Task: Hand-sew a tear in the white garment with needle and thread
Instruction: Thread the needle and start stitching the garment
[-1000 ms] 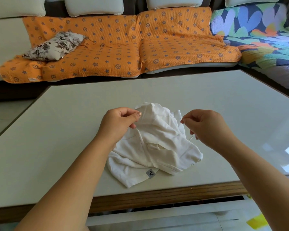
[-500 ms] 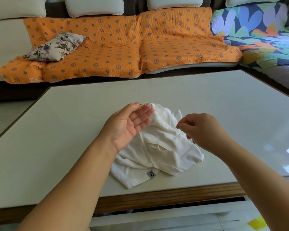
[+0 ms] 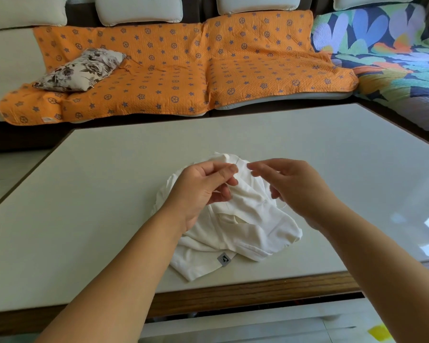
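Prepping stage: left hand (image 3: 203, 189) pinched what looked like the needle (image 3: 237, 161) above the white garment (image 3: 245, 229), right hand (image 3: 297, 186) grip unreadable, no stitches visible, sewing apparently all ahead.

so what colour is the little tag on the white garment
Grey tag with a dark mark, seen in the head view.

One head-worn wide view looks forward and down across the bench (image 3: 84, 194), close above the left hand (image 3: 198, 191) and right hand (image 3: 295, 186), reaching the sofa (image 3: 159, 78) behind; its edges seem lens-bent.
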Tool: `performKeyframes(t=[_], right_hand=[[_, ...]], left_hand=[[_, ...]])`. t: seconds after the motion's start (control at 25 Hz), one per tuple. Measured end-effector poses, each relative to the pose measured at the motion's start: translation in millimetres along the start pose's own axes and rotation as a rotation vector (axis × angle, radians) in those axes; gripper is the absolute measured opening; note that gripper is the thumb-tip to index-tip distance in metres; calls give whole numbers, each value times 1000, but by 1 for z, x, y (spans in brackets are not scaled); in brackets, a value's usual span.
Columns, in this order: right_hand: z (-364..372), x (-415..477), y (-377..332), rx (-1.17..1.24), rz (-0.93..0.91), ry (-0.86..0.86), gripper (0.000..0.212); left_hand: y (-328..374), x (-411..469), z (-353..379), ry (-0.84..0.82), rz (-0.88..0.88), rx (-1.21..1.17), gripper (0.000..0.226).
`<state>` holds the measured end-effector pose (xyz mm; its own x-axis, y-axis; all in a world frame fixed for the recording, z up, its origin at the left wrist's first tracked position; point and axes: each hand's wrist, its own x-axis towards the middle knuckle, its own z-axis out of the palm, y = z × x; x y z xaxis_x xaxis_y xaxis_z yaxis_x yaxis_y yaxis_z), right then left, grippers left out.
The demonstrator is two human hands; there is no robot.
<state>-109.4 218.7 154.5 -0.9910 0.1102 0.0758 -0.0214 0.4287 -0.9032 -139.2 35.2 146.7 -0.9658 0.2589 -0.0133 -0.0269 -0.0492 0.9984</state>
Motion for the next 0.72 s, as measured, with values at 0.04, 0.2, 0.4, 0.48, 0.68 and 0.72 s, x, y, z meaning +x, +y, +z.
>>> performKeyframes(t=[0.04, 0.2, 0.4, 0.48, 0.68, 0.72], right_hand=[[2, -2, -5, 106, 15, -55, 15], [12, -5, -6, 312, 33, -129, 11], [14, -1, -6, 400, 27, -119, 12], [16, 0, -6, 444, 31, -103, 8], [-2, 12, -10, 946, 222, -40, 10], [-7, 15, -9, 1133, 271, -22, 15]], left_hand=[[0, 0, 2, -20, -16, 3, 8], [-2, 2, 3, -59, -78, -59, 12], [-1, 5, -1, -104, -127, -149, 23], [-2, 6, -2, -117, -145, -142, 20], [-8, 5, -9, -164, -168, 9, 13], [-8, 6, -11, -164, -168, 33, 13]])
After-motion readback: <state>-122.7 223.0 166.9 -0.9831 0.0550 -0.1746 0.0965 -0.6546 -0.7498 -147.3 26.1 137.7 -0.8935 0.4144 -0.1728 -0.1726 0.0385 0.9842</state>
